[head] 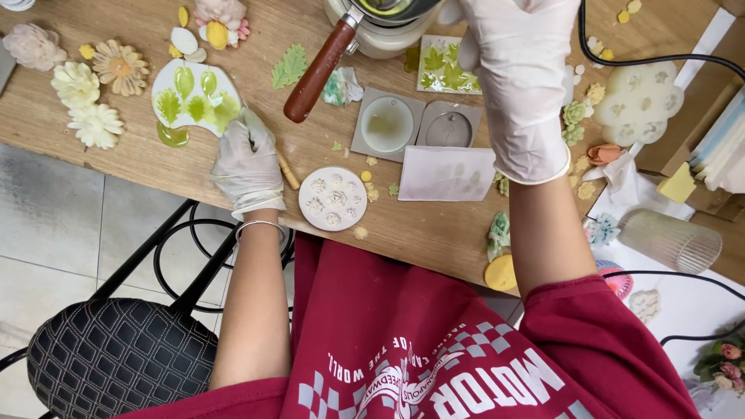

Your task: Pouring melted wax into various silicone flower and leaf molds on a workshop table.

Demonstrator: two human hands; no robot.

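Both my hands wear thin white gloves. My left hand [247, 163] is closed around a thin wooden stick [288, 171] beside a white leaf mould [194, 97] filled with green liquid. My right hand [518, 77] is raised near the far edge of the wooden table [434, 229], next to a small cream pot [380, 31] with a red-brown handle [318, 71]. What the right hand grips is hidden by the glove.
A round white flower mould [333, 199], two grey square moulds [417, 124], a translucent sheet [446, 173] and a green leaf tile [442, 68] lie between my arms. Wax flowers sit at left. A ribbed glass [669, 240], black cable and black stool [116, 353] are nearby.
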